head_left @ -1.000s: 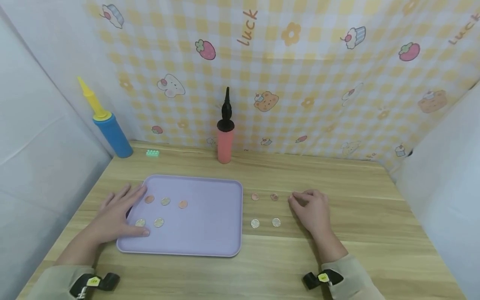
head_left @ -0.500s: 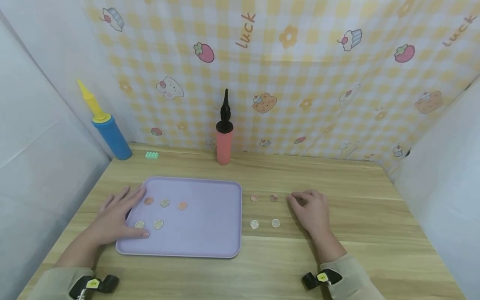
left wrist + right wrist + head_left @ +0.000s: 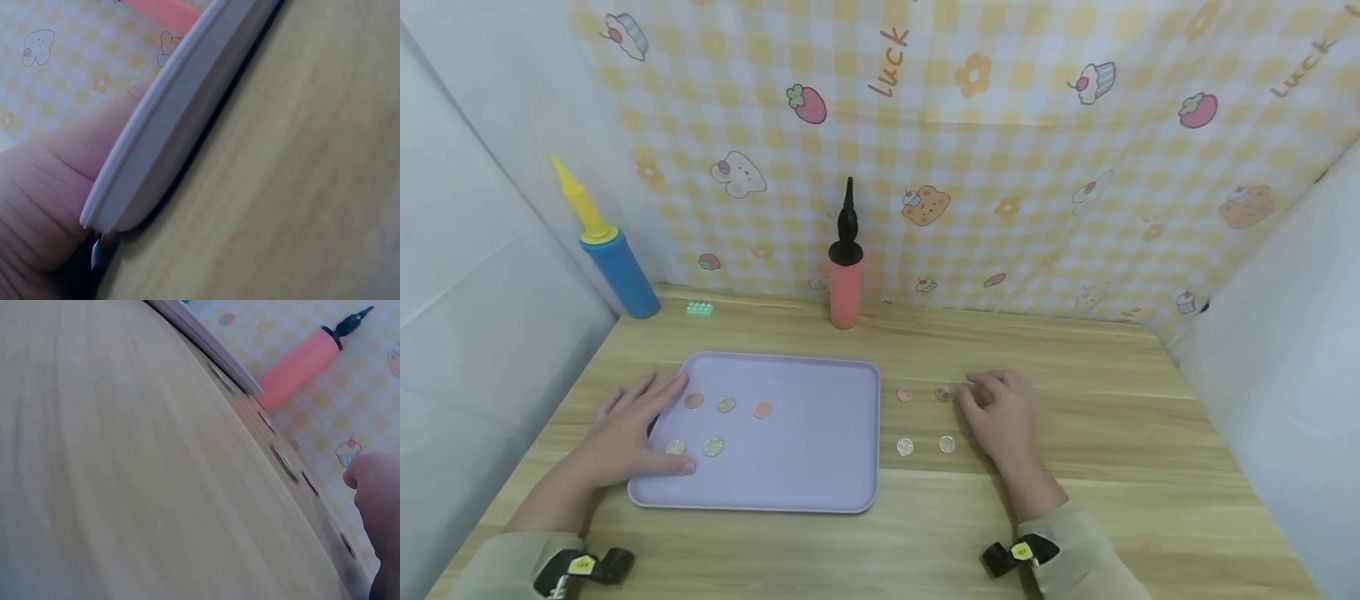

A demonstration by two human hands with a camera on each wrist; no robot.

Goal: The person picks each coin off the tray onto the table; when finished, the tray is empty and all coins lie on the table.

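Note:
A lilac tray (image 3: 820,475) lies left of centre on the table. My left hand (image 3: 625,433) rests over its left edge, fingers spread, thumb reaching inside near a silver coin (image 3: 676,447). Copper coins (image 3: 762,409) and other silver ones (image 3: 712,447) lie flat in the tray. Right of it, two copper coins (image 3: 905,394) and two silver coins (image 3: 946,444) are on the wood. My right hand (image 3: 1003,417) hovers just beside the nearer copper coin (image 3: 943,394), fingers loosely bent, nothing visible between them. A further coin (image 3: 348,545) shows near this hand in the right wrist view.
At the back stands a pink hand pump (image 3: 846,292) with a black nozzle. A blue pump (image 3: 625,275) with a yellow nozzle and a small green toy brick (image 3: 699,308) are at the back left. A checked cloth (image 3: 1000,167) hangs behind the table.
My right hand has shifted left toward the copper coins, and its thumb and index finger stand slightly farther apart. The left hand stays on the tray. The view has turned a little.

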